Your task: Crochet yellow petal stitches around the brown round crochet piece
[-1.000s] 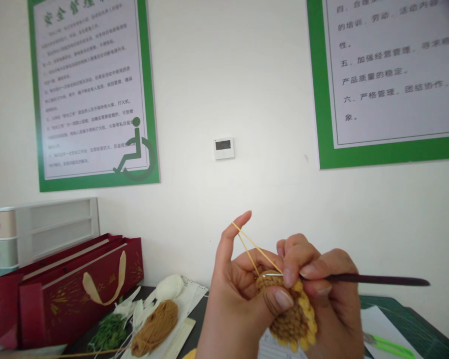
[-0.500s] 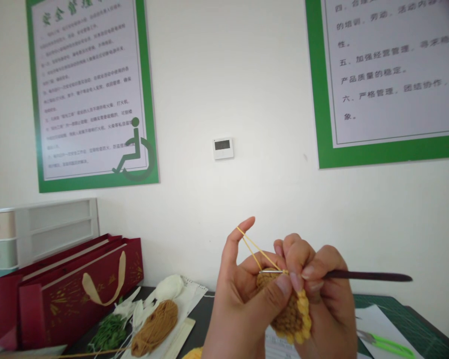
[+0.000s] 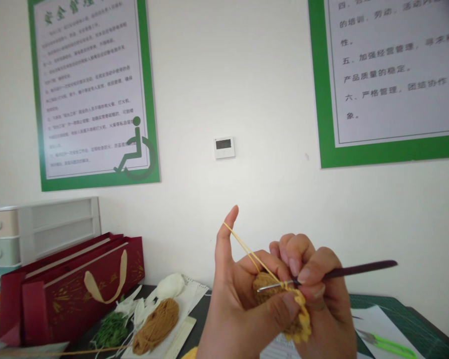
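Observation:
My left hand [image 3: 243, 294] pinches a small crocheted piece [image 3: 265, 284], brown with a yellow edge, between thumb and fingers. Its index finger points up, and yellow yarn [image 3: 243, 244] loops over it and runs taut down to the stitches. My right hand [image 3: 318, 279] grips a crochet hook [image 3: 362, 269] with a dark handle. The hook's metal shaft passes by the yellow edge, and its tip lies in front of the brown part. Fingers and the left thumb cover part of the crocheted piece.
On the dark table at left lie a brown yarn skein [image 3: 157, 324], green yarn [image 3: 110, 329] and white yarn [image 3: 170, 286]. Behind them are a dark red gift bag [image 3: 78, 299] and a drawer unit [image 3: 60, 229]. Green-handled scissors [image 3: 391, 344] rest on paper beside a green cutting mat [image 3: 415, 324] at right.
My left index finger has shifted left and up with the yarn. The hook has tilted, its tip lower and its handle end higher, and more loops show on its shaft.

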The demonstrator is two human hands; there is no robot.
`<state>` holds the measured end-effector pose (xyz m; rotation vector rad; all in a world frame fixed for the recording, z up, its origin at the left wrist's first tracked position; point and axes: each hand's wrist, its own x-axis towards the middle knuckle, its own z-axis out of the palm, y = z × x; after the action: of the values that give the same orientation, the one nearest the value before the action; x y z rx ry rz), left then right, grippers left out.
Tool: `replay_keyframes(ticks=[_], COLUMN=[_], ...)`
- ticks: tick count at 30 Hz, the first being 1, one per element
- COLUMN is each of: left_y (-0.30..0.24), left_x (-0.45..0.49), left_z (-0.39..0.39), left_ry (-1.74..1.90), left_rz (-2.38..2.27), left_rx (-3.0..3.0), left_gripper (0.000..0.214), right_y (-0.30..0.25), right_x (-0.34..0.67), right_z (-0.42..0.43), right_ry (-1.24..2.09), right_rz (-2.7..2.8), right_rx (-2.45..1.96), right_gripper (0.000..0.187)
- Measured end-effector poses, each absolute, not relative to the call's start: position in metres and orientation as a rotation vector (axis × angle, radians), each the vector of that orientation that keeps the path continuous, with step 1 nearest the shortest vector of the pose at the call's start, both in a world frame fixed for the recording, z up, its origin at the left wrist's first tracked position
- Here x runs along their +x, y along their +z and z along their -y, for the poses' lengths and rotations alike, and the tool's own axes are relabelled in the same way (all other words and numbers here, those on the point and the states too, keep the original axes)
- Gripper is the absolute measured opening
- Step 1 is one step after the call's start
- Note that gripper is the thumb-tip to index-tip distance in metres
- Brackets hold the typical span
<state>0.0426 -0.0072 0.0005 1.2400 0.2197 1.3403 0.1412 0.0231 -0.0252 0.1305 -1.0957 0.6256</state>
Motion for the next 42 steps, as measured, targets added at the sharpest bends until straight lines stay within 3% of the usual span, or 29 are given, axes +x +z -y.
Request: replay_keyframes(ticks=[13, 24, 28, 33, 42], left_y=[0.003, 0.003, 0.006, 0.005, -0.008], left_x=[0.037, 0.035, 0.043, 0.051, 0.054], left_z=[0.007, 0.01, 0.012, 0.001, -0.022], left_ry=[1.272, 1.18, 1.328, 1.613, 1.737], left_rz=[-0.116, -0.207, -0.336, -0.491, -0.565], left_rx=[1.266, 1.304, 1.324, 1.395, 1.476], left_gripper=[0.128, 0.119, 0.11, 0.102, 0.098], right_y=[-0.027, -0.027, -0.024, -0.024, -0.035], right_x=[0.146, 0.158, 0.162, 0.168, 0.169], right_z=[-0.023, -0.02, -0.022, -0.034, -0.054], right_ry=[0.944, 1.151, 1.278, 1.101, 0.895], right_rz=[1.011, 1.003, 0.992, 1.108, 1.186], right_rx=[0.215, 0.201, 0.068, -0.218, -0.187], right_gripper=[0.017, 0.03, 0.028, 0.025, 0.008])
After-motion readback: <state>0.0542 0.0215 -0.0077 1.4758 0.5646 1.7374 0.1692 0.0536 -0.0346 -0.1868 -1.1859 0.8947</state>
